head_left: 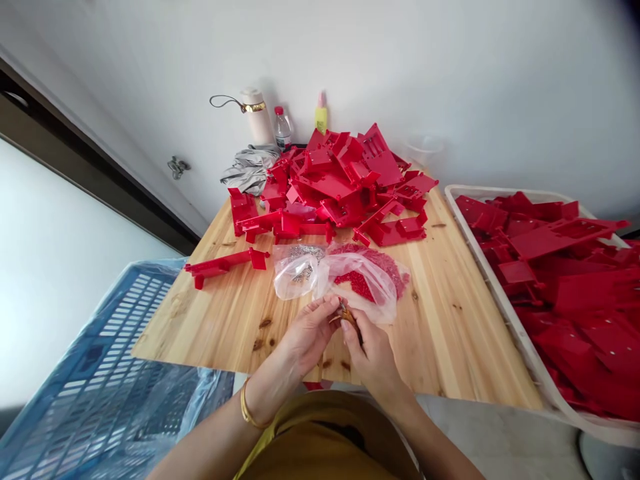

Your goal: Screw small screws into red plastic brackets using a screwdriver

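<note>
My right hand (373,348) is closed around small pliers (352,321) with orange-brown handles, the jaws pointing away from me. Close against the jaws, my left hand (307,333) pinches with thumb and fingers; what it holds is too small to make out, though a speck of red shows there. Just beyond my hands lies an open clear bag of tiny red parts (356,285). To its left is a smaller clear bag of small metal parts (304,263). A single red plastic bracket (225,265) lies farther left on the wooden table (210,327).
A heap of red plastic brackets (335,180) covers the table's back, by a grey cloth (250,168), thermos (257,120), water bottle (283,130) and yellow bottle (321,115). A white bin (493,283) of red parts stands right; a blue crate (100,373) stands left.
</note>
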A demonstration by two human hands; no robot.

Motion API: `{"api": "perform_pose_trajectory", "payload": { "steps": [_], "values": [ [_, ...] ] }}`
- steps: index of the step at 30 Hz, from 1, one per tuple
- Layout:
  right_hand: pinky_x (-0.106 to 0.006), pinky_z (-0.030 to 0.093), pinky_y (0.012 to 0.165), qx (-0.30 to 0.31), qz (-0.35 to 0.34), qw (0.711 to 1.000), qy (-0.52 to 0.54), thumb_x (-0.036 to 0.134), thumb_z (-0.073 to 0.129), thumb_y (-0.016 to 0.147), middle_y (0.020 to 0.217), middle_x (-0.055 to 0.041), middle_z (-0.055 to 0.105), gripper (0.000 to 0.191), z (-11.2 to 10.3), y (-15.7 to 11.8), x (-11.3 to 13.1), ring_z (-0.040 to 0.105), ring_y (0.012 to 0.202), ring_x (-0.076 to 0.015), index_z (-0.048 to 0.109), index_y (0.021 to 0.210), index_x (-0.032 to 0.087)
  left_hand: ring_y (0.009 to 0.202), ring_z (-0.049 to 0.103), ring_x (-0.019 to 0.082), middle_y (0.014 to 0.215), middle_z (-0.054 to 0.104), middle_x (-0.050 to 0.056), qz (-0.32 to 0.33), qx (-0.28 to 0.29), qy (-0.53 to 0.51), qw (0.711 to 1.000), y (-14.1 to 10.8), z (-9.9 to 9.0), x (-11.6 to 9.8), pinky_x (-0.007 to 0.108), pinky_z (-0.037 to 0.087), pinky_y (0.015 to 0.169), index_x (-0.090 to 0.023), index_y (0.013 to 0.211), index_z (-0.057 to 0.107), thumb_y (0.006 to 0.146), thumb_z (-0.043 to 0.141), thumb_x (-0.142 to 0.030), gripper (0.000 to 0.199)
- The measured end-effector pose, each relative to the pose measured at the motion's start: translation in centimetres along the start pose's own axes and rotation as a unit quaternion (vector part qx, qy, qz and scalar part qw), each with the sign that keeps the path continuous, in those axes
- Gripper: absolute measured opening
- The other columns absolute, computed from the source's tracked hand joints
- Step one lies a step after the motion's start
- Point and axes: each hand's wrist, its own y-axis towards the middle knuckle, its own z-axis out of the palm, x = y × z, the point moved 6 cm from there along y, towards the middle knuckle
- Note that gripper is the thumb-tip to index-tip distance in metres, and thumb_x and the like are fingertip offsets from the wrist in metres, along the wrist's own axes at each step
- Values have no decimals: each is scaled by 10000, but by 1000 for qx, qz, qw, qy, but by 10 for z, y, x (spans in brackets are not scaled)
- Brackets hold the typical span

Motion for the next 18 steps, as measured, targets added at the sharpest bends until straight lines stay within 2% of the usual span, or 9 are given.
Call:
{"api": "perform_pose_trajectory", "payload": {
  "steps": [2,4,5,6,8,10,12,14,18],
  "values": [
    [-324,556,832,-10,-4,1000,12,318,424,1029,1114,-112,751,325,1,-1,1,720,979,-231,621,1237,165,823,635,139,880,716,37,57,0,91,994,-5,-5,-11,263,503,816,-160,860,735,788,803,-331,197],
    [-308,551,757,-18,8,1000,17,332,419,1036,968,-87,754,310,1,0,-1,717,844,-211,623,1198,164,824,634,155,892,713,40,164,-24,272,948,-9,-13,-33,279,500,820,-178,898,721,852,730,-329,158],
    [-299,541,706,-21,18,1000,15,343,414,1039,873,-64,735,313,1,1,-3,696,751,-197,619,1189,161,829,635,164,908,714,45,225,-50,380,896,-10,-17,-47,287,498,820,-188,923,714,885,685,-311,132],
    [-291,526,662,-20,27,999,14,354,410,1041,794,-41,704,318,0,3,-4,664,671,-183,614,1185,158,842,639,175,934,716,52,273,-77,486,827,-11,-21,-61,294,495,820,-197,950,706,915,636,-288,119],
    [-281,501,620,-13,34,999,16,370,398,1045,715,-10,646,325,1,7,-7,612,597,-167,608,1175,159,866,654,196,982,720,70,308,-115,661,675,-3,-27,-80,304,495,804,-208,981,692,965,541,-255,159],
    [-278,489,619,0,28,999,23,376,392,1046,715,-6,627,322,4,12,-8,601,601,-163,610,1157,165,893,674,220,1051,720,98,262,-112,784,551,16,-32,-86,314,502,780,-205,1031,680,997,465,-231,219],
    [-278,478,619,14,23,999,26,377,388,1047,712,-4,613,318,8,15,-9,596,603,-162,612,1131,167,896,690,245,1070,719,129,204,-90,851,476,36,-35,-86,328,510,760,-187,1080,671,997,449,-200,237],
    [-277,468,614,24,24,999,27,381,381,1049,704,0,599,320,11,17,-10,592,600,-161,608,1110,165,855,700,262,1025,724,155,177,-82,873,447,51,-34,-85,345,514,739,-165,1100,669,981,456,-165,244],
    [-274,453,603,35,28,999,26,385,370,1053,698,6,590,318,14,18,-12,585,591,-157,605,1071,172,762,698,269,899,726,161,169,-92,875,444,64,-32,-82,356,510,690,-148,1010,681,958,448,-118,241]
  ]
}}
